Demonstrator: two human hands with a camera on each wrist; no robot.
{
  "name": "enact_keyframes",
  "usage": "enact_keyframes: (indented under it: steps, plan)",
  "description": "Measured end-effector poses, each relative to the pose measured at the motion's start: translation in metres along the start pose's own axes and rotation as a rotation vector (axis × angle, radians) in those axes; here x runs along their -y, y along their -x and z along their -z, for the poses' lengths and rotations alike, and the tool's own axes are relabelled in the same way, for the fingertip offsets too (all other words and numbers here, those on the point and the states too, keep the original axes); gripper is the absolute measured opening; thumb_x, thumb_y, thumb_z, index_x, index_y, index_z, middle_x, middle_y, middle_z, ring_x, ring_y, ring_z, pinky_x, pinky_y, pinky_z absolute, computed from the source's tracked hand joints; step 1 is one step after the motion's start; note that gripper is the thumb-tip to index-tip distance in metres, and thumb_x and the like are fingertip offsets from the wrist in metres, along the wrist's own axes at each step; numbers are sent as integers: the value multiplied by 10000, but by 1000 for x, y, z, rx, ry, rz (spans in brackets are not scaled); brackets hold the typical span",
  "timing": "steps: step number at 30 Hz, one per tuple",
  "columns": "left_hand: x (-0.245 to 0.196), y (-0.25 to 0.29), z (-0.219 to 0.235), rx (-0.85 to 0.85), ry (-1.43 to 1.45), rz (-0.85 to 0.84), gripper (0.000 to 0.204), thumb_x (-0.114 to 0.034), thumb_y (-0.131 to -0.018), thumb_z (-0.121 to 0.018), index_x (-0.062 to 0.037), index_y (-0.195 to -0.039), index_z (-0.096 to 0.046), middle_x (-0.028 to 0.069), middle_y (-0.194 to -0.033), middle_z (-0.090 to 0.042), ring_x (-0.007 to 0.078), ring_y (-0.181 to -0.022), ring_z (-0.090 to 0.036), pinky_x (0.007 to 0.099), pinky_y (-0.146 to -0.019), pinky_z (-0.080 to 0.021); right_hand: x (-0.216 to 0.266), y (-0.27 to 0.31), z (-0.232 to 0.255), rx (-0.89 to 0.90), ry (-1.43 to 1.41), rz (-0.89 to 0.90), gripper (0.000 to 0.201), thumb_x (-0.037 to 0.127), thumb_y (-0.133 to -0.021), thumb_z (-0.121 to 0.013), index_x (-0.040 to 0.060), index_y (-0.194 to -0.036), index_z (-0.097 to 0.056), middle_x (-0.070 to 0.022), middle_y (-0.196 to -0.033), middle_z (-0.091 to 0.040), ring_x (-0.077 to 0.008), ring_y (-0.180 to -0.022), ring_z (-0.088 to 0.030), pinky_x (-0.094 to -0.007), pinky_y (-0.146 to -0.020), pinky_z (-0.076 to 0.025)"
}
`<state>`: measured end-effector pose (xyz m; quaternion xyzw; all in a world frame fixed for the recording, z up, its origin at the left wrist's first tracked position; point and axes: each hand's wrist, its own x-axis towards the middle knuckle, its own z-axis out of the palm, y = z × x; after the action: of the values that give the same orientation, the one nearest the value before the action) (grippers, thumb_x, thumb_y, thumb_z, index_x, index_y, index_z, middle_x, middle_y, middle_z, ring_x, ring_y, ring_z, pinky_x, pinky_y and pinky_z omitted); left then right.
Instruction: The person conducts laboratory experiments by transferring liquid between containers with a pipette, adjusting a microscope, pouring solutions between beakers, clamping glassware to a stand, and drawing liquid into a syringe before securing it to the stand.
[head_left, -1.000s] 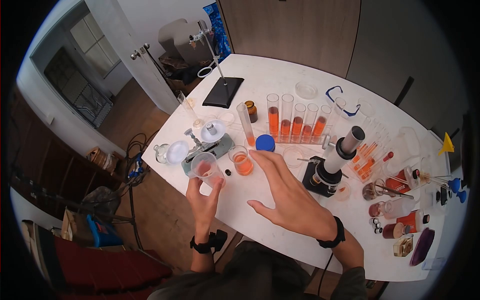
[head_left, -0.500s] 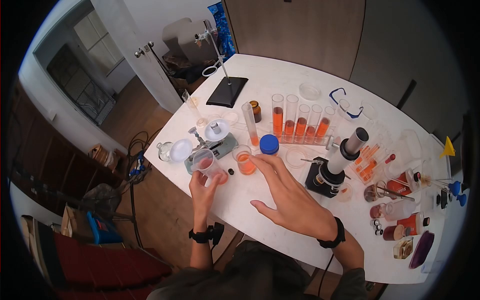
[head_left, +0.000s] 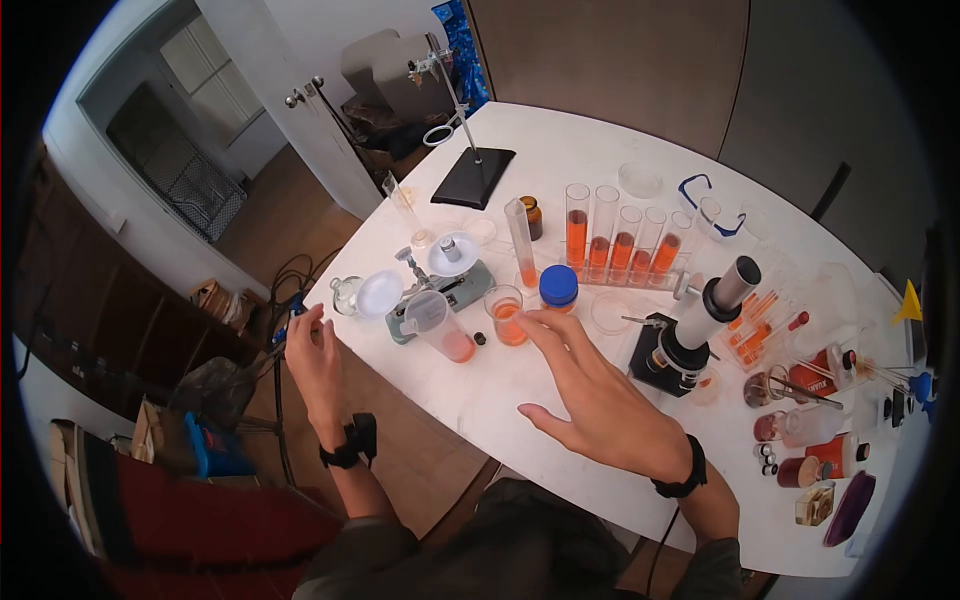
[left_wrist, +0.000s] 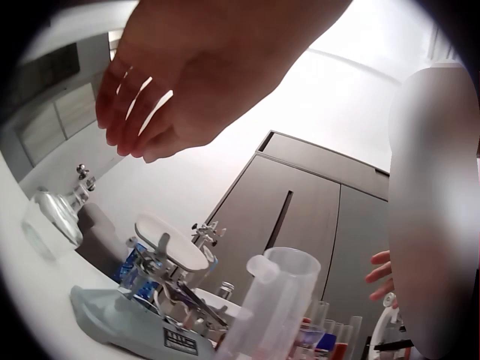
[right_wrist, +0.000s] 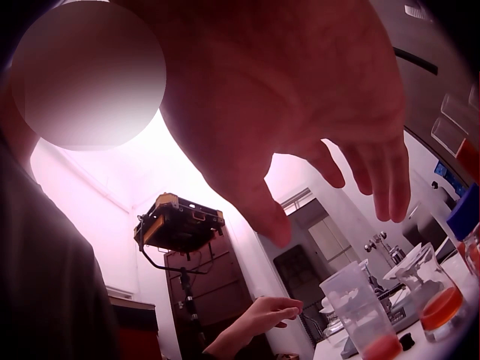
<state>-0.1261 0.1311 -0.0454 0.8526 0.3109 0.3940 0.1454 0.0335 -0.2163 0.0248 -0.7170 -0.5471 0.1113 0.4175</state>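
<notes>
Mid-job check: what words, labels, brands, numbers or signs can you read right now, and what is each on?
"XUAN": on a red-labelled bottle at the head view's right; first letter and ending uncertain.
Too blurred to read: the nameplate on the balance.
Too small to read: any print on the second red-labelled bottle.
I can read nothing else.

Head camera looks down; close, upturned wrist views share beaker (head_left: 441, 328) and, apparently, balance (head_left: 468, 288).
</notes>
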Motion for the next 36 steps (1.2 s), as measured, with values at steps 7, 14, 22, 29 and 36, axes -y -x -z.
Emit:
enact_keyframes:
  steps: [7,14,22,29,36]
  plan:
    - [61,-66,-55,230,-120,18,392,-209,-885,-757,34,-1181,-668,193,-1044,-636,300,-835,-652,412,-779,-520,-3,4,-2,29,33,9,773,131,-906,-722,16,-1529,-278,-231,-1493,-326,-433,-1315,-472,-447,-1069,-451]
    - [78,-69,-70,109,-141,10,293,-147,-820,-810,42,-1016,-702,175,-915,-652,306,-783,-651,400,-743,-518,-9,5,-7,64,80,88,779,109,-894,-715,-91,-1501,-270,-291,-1486,-283,-491,-1288,-483,-486,-1063,-459]
    - [18,-117,15,-174,-150,-168,234,-134,-858,-788,26,-994,-686,110,-828,-571,222,-726,-569,351,-693,-485,-12,3,-7,65,89,108,761,109,-899,-705,-92,-1495,-278,-294,-1468,-297,-485,-1219,-533,-492,-1028,-475]
    - [-74,-190,31,-20,88,-393,218,-151,-893,-775,6,-1035,-725,70,-881,-639,126,-747,-648,265,-698,-520,-10,4,-10,75,96,119,757,113,-904,-702,-84,-1499,-278,-302,-1459,-310,-482,-1189,-554,-487,-1003,-489]
    - [-133,-228,-69,484,276,-363,275,-141,-872,-777,63,-1048,-722,88,-757,-720,104,-633,-667,264,-600,-536,-7,8,-8,80,117,118,756,113,-905,-701,-82,-1502,-279,-297,-1464,-314,-475,-1181,-558,-486,-999,-490]
